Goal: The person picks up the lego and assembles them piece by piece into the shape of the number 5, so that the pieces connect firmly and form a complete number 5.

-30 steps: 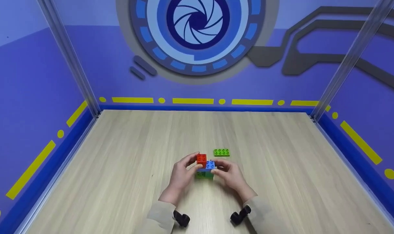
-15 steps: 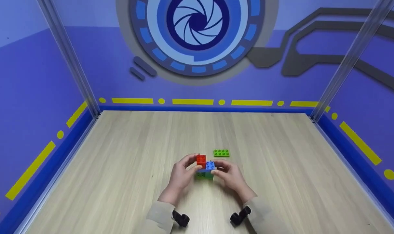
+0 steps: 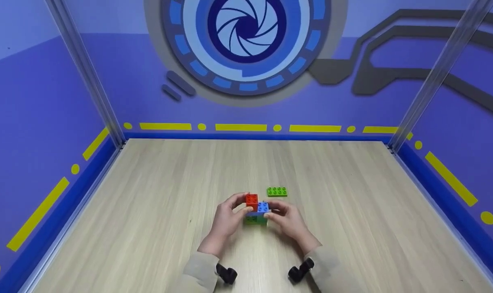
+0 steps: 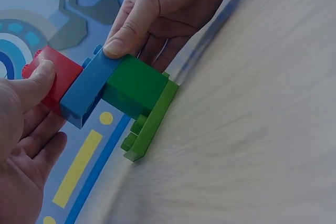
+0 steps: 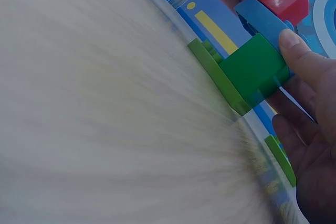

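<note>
Four bricks form a stack on the table: a light green plate [image 4: 152, 124] at the bottom, a dark green brick [image 4: 135, 85] on it, a blue brick [image 4: 90, 86] above, and a red brick [image 4: 64, 72] on top. My left hand [image 3: 227, 219] pinches the red brick between thumb and fingers from the left. At the right, my right hand [image 3: 289, 219] pinches the blue brick, its thumb on the near side. In the head view, the blue brick's studs show to the right of the red one. The blue brick overhangs the light green plate's exposed studs.
A separate light green plate [image 3: 277, 191] with several studs lies on the wooden table [image 3: 169, 175], just behind my right hand. Blue-purple panels with yellow marks [image 3: 241, 127] stand along the back and both sides. Metal posts rise at the back corners.
</note>
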Demonstrator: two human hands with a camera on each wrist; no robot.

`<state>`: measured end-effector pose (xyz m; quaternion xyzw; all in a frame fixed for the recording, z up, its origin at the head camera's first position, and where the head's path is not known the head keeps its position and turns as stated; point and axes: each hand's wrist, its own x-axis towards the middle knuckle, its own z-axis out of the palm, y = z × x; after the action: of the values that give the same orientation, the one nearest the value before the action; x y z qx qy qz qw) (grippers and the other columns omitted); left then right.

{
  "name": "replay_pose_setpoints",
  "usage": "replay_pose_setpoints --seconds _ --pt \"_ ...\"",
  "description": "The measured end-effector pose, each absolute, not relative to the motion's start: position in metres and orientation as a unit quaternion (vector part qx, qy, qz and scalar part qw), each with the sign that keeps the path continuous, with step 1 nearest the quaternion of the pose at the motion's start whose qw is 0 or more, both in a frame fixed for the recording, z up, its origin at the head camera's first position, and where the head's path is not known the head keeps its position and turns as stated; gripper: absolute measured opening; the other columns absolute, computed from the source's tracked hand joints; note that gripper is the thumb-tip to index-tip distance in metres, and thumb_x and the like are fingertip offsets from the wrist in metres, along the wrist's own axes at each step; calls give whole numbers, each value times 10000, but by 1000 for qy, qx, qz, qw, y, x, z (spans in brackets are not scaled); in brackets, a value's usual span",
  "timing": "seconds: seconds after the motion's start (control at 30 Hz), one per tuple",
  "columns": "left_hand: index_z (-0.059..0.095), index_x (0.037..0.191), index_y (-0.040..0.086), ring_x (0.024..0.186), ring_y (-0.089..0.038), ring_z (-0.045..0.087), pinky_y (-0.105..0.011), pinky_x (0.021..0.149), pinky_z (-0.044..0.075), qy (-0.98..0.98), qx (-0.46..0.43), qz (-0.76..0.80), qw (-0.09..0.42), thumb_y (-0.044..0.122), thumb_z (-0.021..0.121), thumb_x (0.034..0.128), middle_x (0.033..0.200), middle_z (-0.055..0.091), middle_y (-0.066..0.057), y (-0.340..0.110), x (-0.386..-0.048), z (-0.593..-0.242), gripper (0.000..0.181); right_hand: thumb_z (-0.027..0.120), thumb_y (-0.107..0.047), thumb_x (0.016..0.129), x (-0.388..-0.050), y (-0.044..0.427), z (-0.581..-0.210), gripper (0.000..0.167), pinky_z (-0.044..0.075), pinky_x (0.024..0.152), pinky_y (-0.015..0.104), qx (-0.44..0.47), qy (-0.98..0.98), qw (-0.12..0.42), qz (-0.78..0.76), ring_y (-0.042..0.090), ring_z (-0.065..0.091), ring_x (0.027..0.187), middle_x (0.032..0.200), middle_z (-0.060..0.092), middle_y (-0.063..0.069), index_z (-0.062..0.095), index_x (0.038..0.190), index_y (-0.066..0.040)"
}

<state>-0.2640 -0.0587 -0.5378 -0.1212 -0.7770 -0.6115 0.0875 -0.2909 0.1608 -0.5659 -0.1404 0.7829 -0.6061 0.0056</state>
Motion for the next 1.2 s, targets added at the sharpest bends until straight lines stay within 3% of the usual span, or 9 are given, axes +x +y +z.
replay_pose_setpoints --seconds 0.13,0.37,0.6,0.93,1.07,1.2 --pt "652 1338 57 1293 -374 629 -592 1114 483 -775 -125 -613 89 147 759 923 1320 703 -154 -59 -263 -538 438 784 -127 907 -290 161 -566 387 567 935 180 -141 783 6 -605 271 697 1131 1227 730 183 702 1271 -23" --pt "649 1340 56 1309 -375 616 -591 1131 471 -777 -127 -611 86 129 760 920 1331 697 -143 -60 -264 -539 441 793 -158 901 -292 162 -567 387 583 991 266 -144 790 1 -597 278 700 1137 1225 733 176 711 1261 -40" --pt "658 1327 78 1293 -357 630 -561 1138 477 -786 -126 -598 91 134 757 927 1307 711 -135 -60 -264 -537 416 801 -172 893 -291 161 -567 408 558 955 188 -151 792 -5 -592 324 696 1142 1225 731 197 706 1259 -21" --pt "643 1343 57 1310 -375 617 -571 1135 473 -784 -137 -598 96 121 760 920 1336 697 -137 -61 -264 -541 444 803 -161 890 -291 161 -568 398 587 1018 389 -147 792 -4 -593 300 706 1130 1223 736 187 713 1254 -29" --pt "633 1359 52 1315 -386 611 -582 1130 472 -775 -130 -612 89 131 757 927 1359 682 -150 -60 -264 -543 457 800 -163 894 -292 161 -567 405 585 1018 387 -147 792 -2 -593 307 701 1137 1223 734 193 707 1261 -17" --pt "638 1364 85 1319 -353 616 -541 1144 478 -765 -109 -631 74 152 754 935 1367 681 -127 -58 -265 -544 450 800 -174 896 -291 161 -567 406 591 979 274 -150 791 -2 -593 291 700 1132 1218 736 189 709 1261 -20"
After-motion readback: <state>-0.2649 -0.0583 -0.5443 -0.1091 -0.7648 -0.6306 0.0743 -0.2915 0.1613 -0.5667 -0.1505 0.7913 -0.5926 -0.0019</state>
